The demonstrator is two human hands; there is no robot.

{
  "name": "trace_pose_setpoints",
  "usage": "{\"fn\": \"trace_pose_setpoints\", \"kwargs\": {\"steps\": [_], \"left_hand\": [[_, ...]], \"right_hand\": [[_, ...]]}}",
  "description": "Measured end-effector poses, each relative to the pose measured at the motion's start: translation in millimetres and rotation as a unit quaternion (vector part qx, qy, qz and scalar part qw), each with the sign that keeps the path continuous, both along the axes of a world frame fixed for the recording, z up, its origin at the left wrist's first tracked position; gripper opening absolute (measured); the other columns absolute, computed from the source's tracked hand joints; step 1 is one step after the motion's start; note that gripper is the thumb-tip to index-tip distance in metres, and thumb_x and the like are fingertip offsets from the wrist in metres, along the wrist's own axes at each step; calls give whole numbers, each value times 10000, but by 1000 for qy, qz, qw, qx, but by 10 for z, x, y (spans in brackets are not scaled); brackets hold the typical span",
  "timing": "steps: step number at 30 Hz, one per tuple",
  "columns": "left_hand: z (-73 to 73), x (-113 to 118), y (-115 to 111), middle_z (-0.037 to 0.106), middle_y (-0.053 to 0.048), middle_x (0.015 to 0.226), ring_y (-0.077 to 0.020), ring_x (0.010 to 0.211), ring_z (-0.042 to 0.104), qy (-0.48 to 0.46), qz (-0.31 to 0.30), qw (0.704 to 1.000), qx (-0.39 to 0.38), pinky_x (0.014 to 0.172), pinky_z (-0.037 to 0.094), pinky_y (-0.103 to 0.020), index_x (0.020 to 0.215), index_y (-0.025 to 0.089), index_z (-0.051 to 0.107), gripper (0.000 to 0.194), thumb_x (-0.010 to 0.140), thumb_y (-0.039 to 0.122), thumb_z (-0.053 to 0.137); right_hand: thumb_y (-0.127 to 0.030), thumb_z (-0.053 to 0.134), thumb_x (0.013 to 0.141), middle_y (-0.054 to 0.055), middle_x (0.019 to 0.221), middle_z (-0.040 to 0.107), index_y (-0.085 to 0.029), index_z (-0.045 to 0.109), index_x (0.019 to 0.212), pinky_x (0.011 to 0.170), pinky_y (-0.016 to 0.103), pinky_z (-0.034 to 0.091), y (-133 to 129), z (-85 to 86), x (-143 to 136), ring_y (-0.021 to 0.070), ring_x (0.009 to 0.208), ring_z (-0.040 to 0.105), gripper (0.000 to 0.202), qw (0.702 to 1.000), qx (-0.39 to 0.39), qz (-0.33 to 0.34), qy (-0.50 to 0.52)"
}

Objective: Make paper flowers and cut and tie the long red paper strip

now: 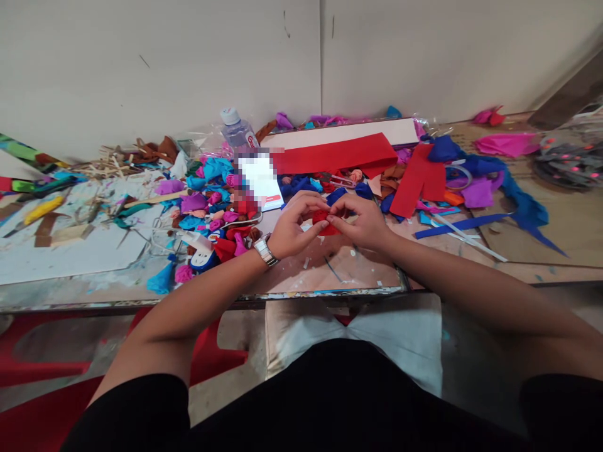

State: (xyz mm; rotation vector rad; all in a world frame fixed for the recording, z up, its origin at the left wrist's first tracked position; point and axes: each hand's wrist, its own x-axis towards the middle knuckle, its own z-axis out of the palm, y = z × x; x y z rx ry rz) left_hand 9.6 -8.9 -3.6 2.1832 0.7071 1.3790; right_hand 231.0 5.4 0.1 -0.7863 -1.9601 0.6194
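Scuffed table (301,274) is standing by a pale wall (188,63), red chair (219,358) is showing below, left hand (298,225) and right hand (363,221) are pinching a small red piece (320,216) over the table, it is jutting partly toward the wearer (358,402), the hands are hiding its long axis.

My piece (321,216) is red, like the strip (339,152) and the chair (211,361); my shirt (348,395) is black, my watch (266,251) silver, the bottle cap (230,116) white, the worktop (301,276) pinkish tan with white flecks.
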Motion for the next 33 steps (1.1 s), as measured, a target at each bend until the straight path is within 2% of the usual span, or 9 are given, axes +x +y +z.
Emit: {"fn": "trace_pose_setpoints", "kwargs": {"steps": [5,9,15,20,26,33], "left_hand": [[-47,-18,58,622,-115,1289,-223,1258,660,-19,-1,1000,-23,1085,618,-432,1226,236,668,315,1015,461,726],[-81,-25,119,640,-91,1258,-184,1169,705,-75,-34,992,-94,1078,614,-386,1202,225,641,316,1011,456,741],[-63,-7,111,695,-76,1201,-169,1086,724,-113,-41,978,-171,998,618,-323,1136,211,680,327,951,441,822],[-53,15,74,713,-79,1203,-164,1070,737,-126,-42,976,-174,964,627,-308,1138,214,708,276,958,390,819],[-57,22,82,700,-77,1208,-163,1125,723,-126,-64,977,-157,1039,609,-318,1147,223,711,248,962,351,815],[-88,-24,101,655,-108,1277,-217,1245,671,-86,-65,988,-114,1161,559,-418,1211,244,716,277,979,378,786]], "right_hand": [[-440,758,952,45,927,735,-231,729,981,703,338,500,2,21,22,191,788,632,213,1000,5,2,2],[-456,752,967,46,986,735,-243,736,1133,710,331,521,16,28,48,184,788,622,270,998,55,12,-7],[-393,736,1008,56,1032,786,-254,781,1097,739,333,560,44,0,62,196,861,699,171,993,114,19,-10],[-377,722,1024,53,1013,804,-262,794,1054,752,344,591,33,24,60,213,908,740,139,993,117,14,-5],[-401,732,1017,52,969,794,-252,792,1004,743,350,582,50,7,65,206,853,726,162,994,109,8,-4],[-381,753,979,38,901,775,-239,763,937,690,341,528,16,5,35,195,787,686,149,999,36,5,17]]}}
